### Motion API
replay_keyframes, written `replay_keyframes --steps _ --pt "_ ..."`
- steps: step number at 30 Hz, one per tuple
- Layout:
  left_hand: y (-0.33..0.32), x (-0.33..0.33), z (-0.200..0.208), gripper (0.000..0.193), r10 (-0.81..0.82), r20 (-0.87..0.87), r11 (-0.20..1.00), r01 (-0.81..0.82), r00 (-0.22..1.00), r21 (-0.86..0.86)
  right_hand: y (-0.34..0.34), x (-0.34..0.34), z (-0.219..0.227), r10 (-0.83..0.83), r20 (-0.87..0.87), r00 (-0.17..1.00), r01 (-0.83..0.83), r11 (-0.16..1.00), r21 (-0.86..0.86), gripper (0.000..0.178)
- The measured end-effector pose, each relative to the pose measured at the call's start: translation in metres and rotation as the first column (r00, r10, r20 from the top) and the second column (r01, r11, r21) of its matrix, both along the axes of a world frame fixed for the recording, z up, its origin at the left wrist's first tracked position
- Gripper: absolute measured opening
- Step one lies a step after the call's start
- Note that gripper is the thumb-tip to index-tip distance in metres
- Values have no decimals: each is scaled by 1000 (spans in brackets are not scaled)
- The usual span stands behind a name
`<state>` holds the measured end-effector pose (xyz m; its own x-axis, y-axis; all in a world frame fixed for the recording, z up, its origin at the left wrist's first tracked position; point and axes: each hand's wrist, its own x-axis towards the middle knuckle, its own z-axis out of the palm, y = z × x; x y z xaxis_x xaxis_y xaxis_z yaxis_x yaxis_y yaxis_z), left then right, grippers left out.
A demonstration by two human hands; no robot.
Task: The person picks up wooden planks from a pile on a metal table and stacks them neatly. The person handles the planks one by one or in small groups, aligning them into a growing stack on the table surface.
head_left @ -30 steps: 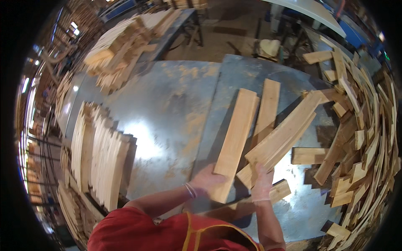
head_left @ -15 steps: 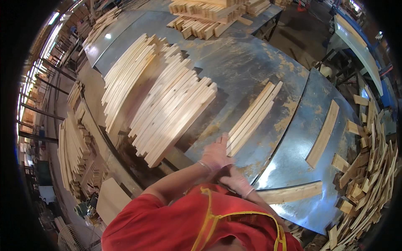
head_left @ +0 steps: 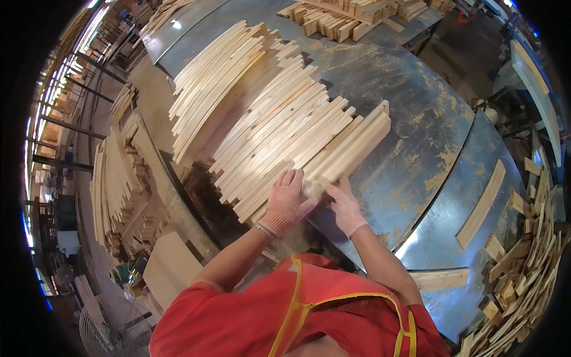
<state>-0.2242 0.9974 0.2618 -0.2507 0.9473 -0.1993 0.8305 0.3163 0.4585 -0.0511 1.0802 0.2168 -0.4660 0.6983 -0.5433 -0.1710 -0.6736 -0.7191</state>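
Observation:
Pale wooden strips sit at the right edge of a wide row of similar wooden strips on the metal table. My right hand is closed on their near end, its fingers along the right side. Motion smears this end a little. My left hand lies against the near ends of the row, just left of the right hand. Its fingers are stretched out and its thumb points apart toward the moved strips. Both hands wear thin pale gloves.
Another row of strips lies farther left. A wood stack stands at the far edge of the metal table. Single boards rest at the right, beside a heap of offcuts. A fan is at lower left.
The few separate strips have gone left, up against the row. My right hand has come forward from near my body to their near end; my left hand has shifted left. The view has also shifted.

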Motion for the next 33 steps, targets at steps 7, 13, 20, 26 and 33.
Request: replay_keyframes --steps 7,13,20,26,33 --pt "17 32 -27 90 10 -442 993 42 897 108 91 151 -4 57 529 847 -314 856 410 84" --pt "-26 88 -31 76 -207 -636 955 295 743 35 158 456 1 -118 892 -436 -390 918 -69 89" --pt "4 191 -13 81 -225 127 968 236 966 -81 108 469 -35 -464 656 595 178 872 456 90" --pt "50 241 -41 81 42 809 942 245 587 -227 -57 304 5 297 546 783 -564 709 423 78" --pt "19 126 -3 46 -52 3 923 49 999 -383 -114 446 -31 -272 962 -18 -980 197 37 82"
